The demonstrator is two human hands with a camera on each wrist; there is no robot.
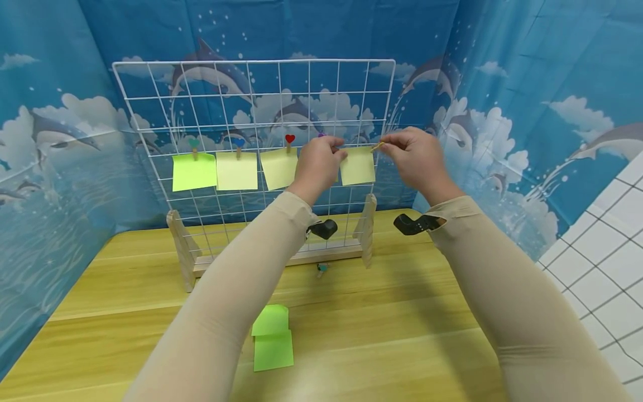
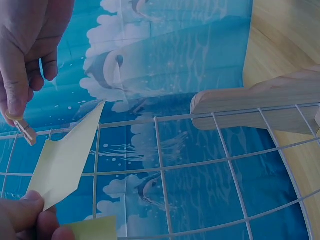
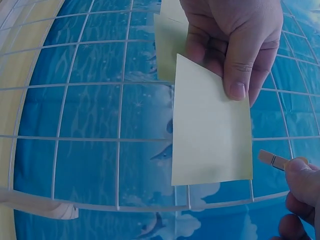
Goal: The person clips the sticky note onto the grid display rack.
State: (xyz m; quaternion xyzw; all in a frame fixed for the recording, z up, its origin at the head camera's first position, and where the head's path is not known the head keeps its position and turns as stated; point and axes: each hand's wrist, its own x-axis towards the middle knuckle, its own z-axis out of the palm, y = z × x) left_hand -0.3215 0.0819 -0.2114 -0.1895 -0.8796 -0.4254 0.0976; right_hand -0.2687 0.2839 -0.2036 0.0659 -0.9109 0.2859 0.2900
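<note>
My left hand [image 1: 316,164] pinches a pale yellow sticky note [image 1: 358,167] by its left edge, holding it up at the right side of a white wire grid [image 1: 279,78]. Between thumb and finger, my right hand [image 1: 418,159] has a small wooden clothespin [image 3: 271,159] with a yellow piece on it, close to the note's upper right corner. In the right wrist view the clothespin's tip is just apart from the note. Left of my hands, a green note [image 1: 194,172] and pale yellow notes [image 1: 236,171] hang in a row from heart-topped clothespins [image 1: 289,140]. My left hand covers part of another note.
Wooden feet [image 1: 181,245] hold the grid upright on the wood-grain table [image 1: 382,340]. A clothespin with a teal top [image 1: 322,268] lies before the grid's base. Green sticky notes [image 1: 273,352] lie nearer me. Dolphin-print curtains [image 1: 502,100] stand behind, with a white gridded panel [image 1: 613,251] at right.
</note>
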